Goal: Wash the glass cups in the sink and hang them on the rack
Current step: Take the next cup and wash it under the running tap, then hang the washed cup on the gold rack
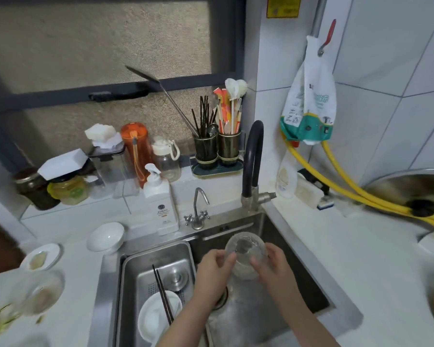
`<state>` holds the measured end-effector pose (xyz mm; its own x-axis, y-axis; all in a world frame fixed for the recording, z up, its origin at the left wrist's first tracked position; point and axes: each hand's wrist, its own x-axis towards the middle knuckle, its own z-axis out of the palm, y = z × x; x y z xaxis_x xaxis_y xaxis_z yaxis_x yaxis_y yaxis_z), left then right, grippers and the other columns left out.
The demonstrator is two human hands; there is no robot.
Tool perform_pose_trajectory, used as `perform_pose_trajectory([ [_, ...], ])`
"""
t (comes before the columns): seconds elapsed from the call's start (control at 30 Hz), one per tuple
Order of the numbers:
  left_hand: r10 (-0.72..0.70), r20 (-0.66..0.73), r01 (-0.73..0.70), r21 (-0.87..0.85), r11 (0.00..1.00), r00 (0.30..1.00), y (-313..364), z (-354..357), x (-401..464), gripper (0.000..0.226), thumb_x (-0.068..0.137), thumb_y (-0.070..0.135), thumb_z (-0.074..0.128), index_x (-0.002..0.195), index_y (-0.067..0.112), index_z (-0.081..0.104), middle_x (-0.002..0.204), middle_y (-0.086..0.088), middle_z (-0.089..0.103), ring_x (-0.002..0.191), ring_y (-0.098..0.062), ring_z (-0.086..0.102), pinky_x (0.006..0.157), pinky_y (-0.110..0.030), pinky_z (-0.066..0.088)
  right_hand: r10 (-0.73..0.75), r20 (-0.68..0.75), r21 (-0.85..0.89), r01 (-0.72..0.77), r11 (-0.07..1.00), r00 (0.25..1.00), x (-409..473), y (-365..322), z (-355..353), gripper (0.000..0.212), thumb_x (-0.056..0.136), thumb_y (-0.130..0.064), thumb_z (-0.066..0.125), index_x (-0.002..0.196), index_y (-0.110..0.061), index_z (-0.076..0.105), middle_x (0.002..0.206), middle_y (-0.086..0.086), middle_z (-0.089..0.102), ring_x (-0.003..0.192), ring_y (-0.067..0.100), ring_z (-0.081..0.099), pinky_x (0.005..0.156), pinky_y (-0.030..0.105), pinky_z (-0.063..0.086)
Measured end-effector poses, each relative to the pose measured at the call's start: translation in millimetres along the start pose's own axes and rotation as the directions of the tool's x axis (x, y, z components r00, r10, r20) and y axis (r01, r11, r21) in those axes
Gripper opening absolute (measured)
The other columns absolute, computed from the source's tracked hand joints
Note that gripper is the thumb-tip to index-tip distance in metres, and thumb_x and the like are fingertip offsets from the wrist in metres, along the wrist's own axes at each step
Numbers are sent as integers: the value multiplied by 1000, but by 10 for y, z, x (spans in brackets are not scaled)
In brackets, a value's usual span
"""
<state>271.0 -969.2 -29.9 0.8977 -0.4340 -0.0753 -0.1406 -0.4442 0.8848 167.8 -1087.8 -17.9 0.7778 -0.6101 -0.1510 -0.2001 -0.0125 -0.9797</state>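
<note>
Left hand (214, 265): fingers curled, pressing the cup's left wall.
Glass cup (246, 257): between both hands, over the sink (296, 279); mouth tilted up and away, long axis leaning toward the black faucet (252, 161).
Right hand (273, 262): fingers wrapped on the right wall, thumb near the rim.
Nearer hand: neither; both grip it.
Rack: not identifiable.

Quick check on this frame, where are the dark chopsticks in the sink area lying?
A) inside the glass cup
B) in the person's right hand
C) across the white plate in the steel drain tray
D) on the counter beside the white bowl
C: the chopsticks lie slanted over the white plate inside the steel drain tray, while both hands hold the glass cup over the sink basin.
</note>
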Motion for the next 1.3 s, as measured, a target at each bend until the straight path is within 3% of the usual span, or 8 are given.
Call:
perform_pose_trajectory([
  [0.13, -18, 13, 17, 22, 1000, 1000, -9, -9, -169, 35, 89, 40, 64, 119, 27, 53, 96, 5, 69, 87, -3, 64, 71, -17, 48, -31, 52, -37, 33, 999, 998, -65, -30, -79, 36, 82, -22, 73, 107, -36, 50, 114, -17, 57, 111, 7, 55, 104, 35, 43],
  [0.23, -2, 88, 3, -8, 1000, 996, 58, 2, -316, 55, 92, 36, 61, 138, 44, 31, 89, 5, 65, 80, -6, 61, 73, -21, 47, -41, 90, -70, 48, 996, 995, -106, -47, -137, 47, 83, -17, 72, 124, -25, 52, 123, -9, 57, 115, 9, 54, 104, 31, 41],
  [0.5, -124, -94, 104, -190, 976, 988, 195, 166, -781, 51, 90, 28, 66, 134, 38, 43, 97, -17, 69, 80, -16, 63, 75, -27, 51, -100, 117, -116, 114, 987, 988, -231, -17, -190, 48, 84, -19, 71, 127, -19, 50, 117, -7, 58, 114, 15, 53, 94, 27, 42],
  [0.6, -126, -214, 73, -240, 968, 969, 203, 84, -961, 48, 89, 21, 68, 130, 33, 47, 96, 6, 66, 83, 6, 61, 73, -7, 45, -123, 169, -112, 143, 983, 978, -321, -43, -76, 47, 85, -26, 69, 128, -24, 50, 106, -18, 55, 109, 11, 54, 89, 25, 38],
  [0.73, -133, -354, 38, -263, 964, 926, 148, -226, -1183, 42, 85, 15, 71, 122, 28, 55, 112, 13, 65, 108, 6, 59, 87, -11, 48, -143, 267, -112, 178, 978, 953, -471, -141, 187, 55, 84, -36, 68, 135, -29, 48, 119, -17, 53, 109, 4, 52, 93, 26, 40],
  [0.83, -140, -451, 39, -225, 974, 881, 45, -574, -1422, 40, 85, 21, 72, 117, 36, 55, 108, 22, 64, 102, 15, 57, 89, -13, 47, -179, 358, -102, 229, 968, 917, -610, -213, 516, 50, 82, -29, 72, 129, -29, 54, 115, -12, 62, 96, -5, 57, 80, 16, 44],
  [1.07, -271, -624, 77, -320, 944, 733, -392, -1445, -2114, 39, 80, 20, 77, 112, 35, 62, 97, 8, 73, 91, -6, 67, 82, -16, 52, -209, 565, -76, 302, 950, 798, -1185, -343, 1538, 53, 79, -24, 76, 129, -24, 57, 129, 0, 56, 117, 16, 54, 105, 36, 41],
  [1.3, -378, -690, 87, -418, 904, 617, -976, -2547, -2943, 45, 78, 23, 79, 119, 31, 62, 100, -2, 71, 94, -21, 68, 90, -47, 55, -221, 679, 21, 283, 959, 700, -2114, -454, 2702, 37, 78, -16, 77, 110, -28, 61, 118, -2, 62, 111, 13, 58, 96, 29, 46],
])
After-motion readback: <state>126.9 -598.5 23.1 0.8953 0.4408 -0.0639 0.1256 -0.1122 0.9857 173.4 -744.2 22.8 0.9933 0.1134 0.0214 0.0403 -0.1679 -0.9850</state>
